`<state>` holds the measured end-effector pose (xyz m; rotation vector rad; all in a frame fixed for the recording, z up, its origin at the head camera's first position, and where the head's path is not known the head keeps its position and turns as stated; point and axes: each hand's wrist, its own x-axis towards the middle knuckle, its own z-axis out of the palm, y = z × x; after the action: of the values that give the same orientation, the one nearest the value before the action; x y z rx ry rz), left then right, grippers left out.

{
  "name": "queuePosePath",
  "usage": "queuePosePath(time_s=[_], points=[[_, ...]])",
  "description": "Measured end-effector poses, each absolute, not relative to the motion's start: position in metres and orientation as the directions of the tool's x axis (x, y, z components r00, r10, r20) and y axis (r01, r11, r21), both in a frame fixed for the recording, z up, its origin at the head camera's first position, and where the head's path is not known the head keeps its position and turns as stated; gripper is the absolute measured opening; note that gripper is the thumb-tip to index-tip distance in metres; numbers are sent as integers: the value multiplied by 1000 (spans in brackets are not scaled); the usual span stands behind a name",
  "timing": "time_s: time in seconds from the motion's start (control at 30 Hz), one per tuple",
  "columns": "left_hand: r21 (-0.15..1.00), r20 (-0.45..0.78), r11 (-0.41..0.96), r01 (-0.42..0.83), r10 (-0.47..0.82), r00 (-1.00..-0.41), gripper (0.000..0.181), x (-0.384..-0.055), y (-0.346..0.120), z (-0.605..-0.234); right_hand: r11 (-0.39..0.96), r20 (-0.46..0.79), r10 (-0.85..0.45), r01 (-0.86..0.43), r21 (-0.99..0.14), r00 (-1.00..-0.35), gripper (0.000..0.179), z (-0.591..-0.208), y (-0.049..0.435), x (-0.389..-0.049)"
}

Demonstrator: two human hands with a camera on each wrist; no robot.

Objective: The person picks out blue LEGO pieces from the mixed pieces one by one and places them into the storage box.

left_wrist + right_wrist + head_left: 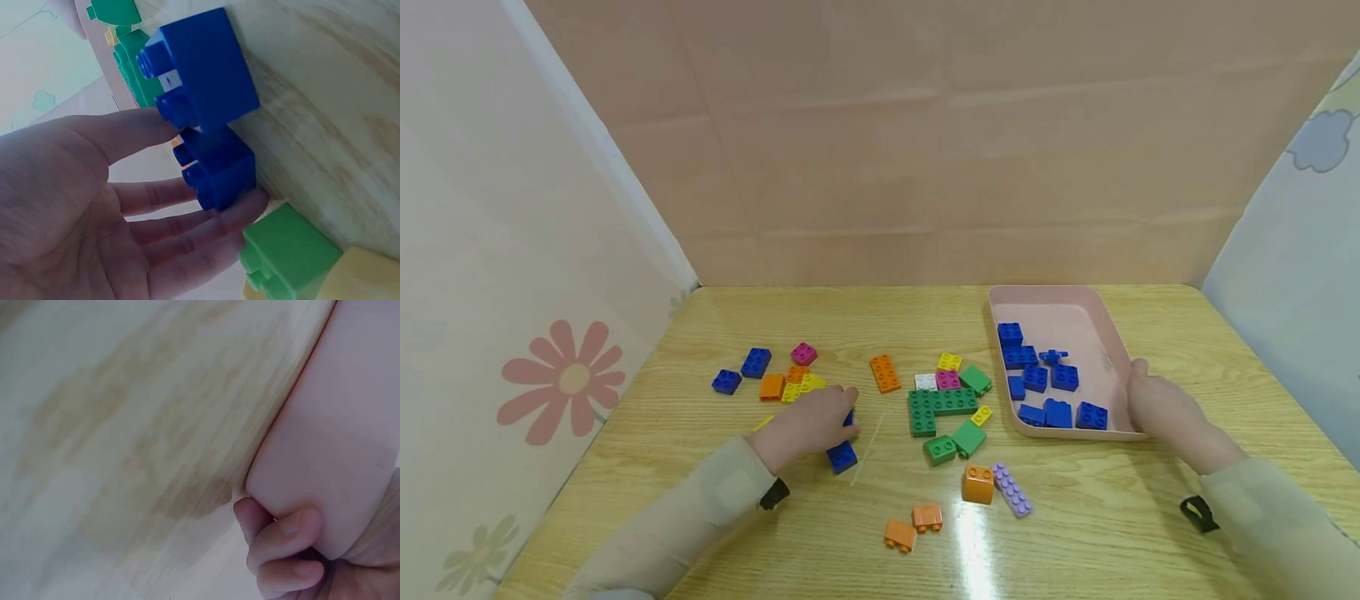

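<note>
My left hand (811,421) reaches down over two blue bricks near the table's middle. In the left wrist view, its thumb and curled fingers hold the farther blue brick (219,165). The nearer blue brick (209,69) stands right beside it, close to the thumb tip. At the right, my right hand (1167,408) grips the near right part of a pink tray (1067,312). Its fingers (284,544) curl against the tray's outer edge in the right wrist view. Several blue bricks (1064,377) lie inside the tray, mostly along its left and near sides.
Left of centre lie blue bricks (756,362), a pink brick (803,354), and orange and yellow ones. Green bricks (953,402) are grouped left of the tray. Closer in are orange bricks (927,518) and a long purple brick (1012,490). Papered walls (925,167) bound the table.
</note>
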<state>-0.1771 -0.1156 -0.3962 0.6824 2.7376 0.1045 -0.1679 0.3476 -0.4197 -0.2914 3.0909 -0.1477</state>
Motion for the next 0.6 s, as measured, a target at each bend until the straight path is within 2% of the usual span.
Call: queuePosePath(time_s=[0.43, 0.6], points=[[155, -284, 878, 453, 478, -831, 38, -180, -115, -397, 982, -42, -149, -143, -120, -988, 40, -418, 346, -166], [189, -277, 875, 446, 484, -830, 34, -181, -117, -398, 978, 17, -191, -192, -85, -981, 40, -421, 347, -166]])
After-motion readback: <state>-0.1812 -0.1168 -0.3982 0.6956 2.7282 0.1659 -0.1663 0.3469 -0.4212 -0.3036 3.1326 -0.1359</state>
